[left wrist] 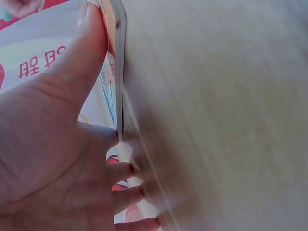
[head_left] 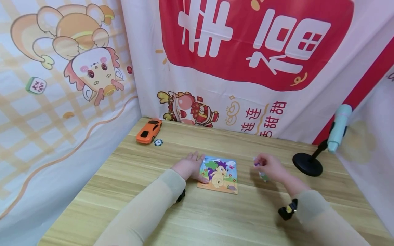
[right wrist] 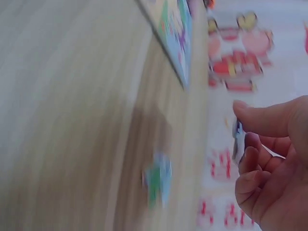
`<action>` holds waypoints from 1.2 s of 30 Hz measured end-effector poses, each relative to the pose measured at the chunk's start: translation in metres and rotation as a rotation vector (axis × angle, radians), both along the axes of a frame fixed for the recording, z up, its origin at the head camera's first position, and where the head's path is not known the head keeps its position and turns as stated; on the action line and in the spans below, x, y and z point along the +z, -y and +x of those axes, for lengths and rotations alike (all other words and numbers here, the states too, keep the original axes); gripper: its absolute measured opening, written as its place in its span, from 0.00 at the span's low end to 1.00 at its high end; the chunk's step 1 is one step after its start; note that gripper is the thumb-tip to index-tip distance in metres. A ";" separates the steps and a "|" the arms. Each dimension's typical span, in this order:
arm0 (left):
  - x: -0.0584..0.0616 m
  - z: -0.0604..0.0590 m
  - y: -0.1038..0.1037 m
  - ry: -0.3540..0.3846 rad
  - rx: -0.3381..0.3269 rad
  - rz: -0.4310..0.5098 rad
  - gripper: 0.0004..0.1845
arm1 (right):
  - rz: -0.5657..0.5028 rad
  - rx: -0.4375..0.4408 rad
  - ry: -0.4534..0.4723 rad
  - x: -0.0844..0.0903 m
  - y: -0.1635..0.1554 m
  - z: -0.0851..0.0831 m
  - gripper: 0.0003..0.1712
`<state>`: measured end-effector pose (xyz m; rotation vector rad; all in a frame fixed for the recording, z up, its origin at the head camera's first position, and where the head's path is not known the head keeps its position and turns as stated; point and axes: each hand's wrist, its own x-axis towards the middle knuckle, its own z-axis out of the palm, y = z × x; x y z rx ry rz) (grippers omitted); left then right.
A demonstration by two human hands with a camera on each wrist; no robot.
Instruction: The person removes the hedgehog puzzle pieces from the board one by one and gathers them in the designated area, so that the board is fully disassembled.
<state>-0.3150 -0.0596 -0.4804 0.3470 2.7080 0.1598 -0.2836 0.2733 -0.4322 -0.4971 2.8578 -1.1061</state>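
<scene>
Pale sleeves [head_left: 144, 206] are nearest. The left grip [head_left: 191, 167], loosely spread, touches the hedgehog puzzle [head_left: 220, 176]; the right grip [head_left: 272, 168] pinches one small piece [right wrist: 238, 142].

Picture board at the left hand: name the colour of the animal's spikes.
The spikes on the picture board are purple, seen best in the head view.
</scene>
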 end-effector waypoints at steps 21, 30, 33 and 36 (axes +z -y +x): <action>0.003 0.002 -0.001 0.015 0.013 0.008 0.70 | 0.194 -0.244 0.037 -0.033 -0.192 0.062 0.09; 0.000 0.001 0.000 0.001 0.034 0.032 0.71 | 0.160 -0.288 0.122 -0.041 -0.188 0.050 0.13; 0.004 0.005 0.000 0.001 0.035 0.047 0.70 | 0.146 -0.293 0.174 -0.038 -0.182 0.047 0.15; 0.012 0.010 -0.001 0.011 0.040 0.055 0.69 | 0.135 -0.252 0.191 -0.028 -0.166 0.043 0.16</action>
